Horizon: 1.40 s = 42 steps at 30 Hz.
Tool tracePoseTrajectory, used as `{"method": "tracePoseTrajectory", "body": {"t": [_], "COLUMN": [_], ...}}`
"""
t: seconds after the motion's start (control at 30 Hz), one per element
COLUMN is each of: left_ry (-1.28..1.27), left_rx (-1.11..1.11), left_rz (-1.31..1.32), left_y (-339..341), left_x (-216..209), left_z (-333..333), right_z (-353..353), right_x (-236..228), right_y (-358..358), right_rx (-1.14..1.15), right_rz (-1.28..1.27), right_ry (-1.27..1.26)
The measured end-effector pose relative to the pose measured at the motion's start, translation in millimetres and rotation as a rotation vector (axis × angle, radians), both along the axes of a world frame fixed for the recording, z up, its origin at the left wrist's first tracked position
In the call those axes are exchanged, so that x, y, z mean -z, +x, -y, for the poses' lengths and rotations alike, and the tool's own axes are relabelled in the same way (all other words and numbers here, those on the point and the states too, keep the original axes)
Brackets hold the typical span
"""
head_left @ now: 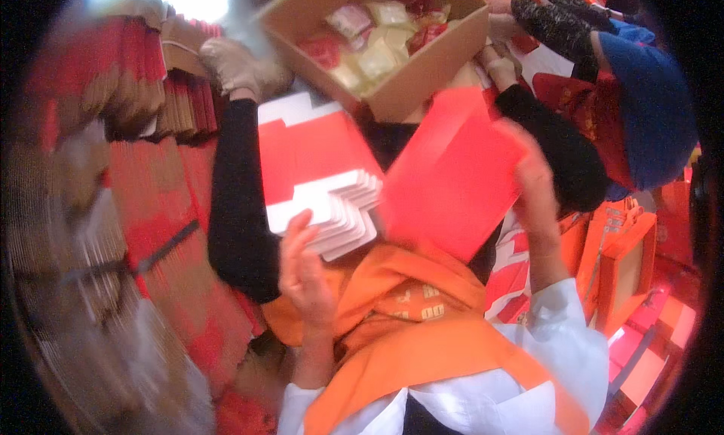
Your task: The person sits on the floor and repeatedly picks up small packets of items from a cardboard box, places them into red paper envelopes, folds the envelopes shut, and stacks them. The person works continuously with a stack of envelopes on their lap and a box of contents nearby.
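A flat red cardboard sheet (449, 175) is tilted up over my lap, blurred by motion. My right hand (537, 182) grips its right edge. My left hand (305, 273) is raised beside a fanned stack of red and white flat box blanks (313, 152), its fingers apart and holding nothing. Its fingertips are close to the white rounded flaps of that stack; whether they touch it I cannot tell. The stack lies across my left thigh, above the orange apron (422, 344).
Ahead stands an open brown carton (422, 77) with several small wrapped packets (388, 47). Strapped stacks of red and brown cardboard (158, 231) crowd the left. Orange boxes (626, 265) stand at the right, near another person's blue garment (652, 111). My shoes (241, 67) flank the carton.
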<state>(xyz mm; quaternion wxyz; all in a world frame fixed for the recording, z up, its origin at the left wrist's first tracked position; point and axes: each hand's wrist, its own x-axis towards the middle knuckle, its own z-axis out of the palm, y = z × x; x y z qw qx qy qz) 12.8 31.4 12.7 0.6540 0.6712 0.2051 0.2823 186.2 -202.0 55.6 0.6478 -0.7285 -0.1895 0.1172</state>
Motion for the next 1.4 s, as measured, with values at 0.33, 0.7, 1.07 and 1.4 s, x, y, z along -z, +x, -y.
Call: {"method": "tracePoseTrajectory", "body": {"t": [0.33, 0.7, 1.07, 1.4], "left_ry": [0.834, 0.993, -0.374, 0.304], "left_rx": [0.017, -0.129, 0.053, -0.023], "left_rz": [-0.870, -0.827, -0.157, -0.091], "left_y": [47.8, 57.8, 54.0, 15.0], "left_x": [75.6, 67.9, 40.8, -8.3], "left_z": [-56.1, -68.3, -78.4, -6.9], "right_z": [77.9, -97.1, -141.4, -118.7], "right_x": [142.1, 27.4, 119.7, 78.3], "right_y": [137.9, 3.2, -35.1, -72.4], "right_rx": [0.442, -0.149, -0.459, -0.173], "right_rz": [-0.142, 0.571, 0.697, -1.042], "right_ry": [-0.095, -0.385, -0.174, 0.458]}}
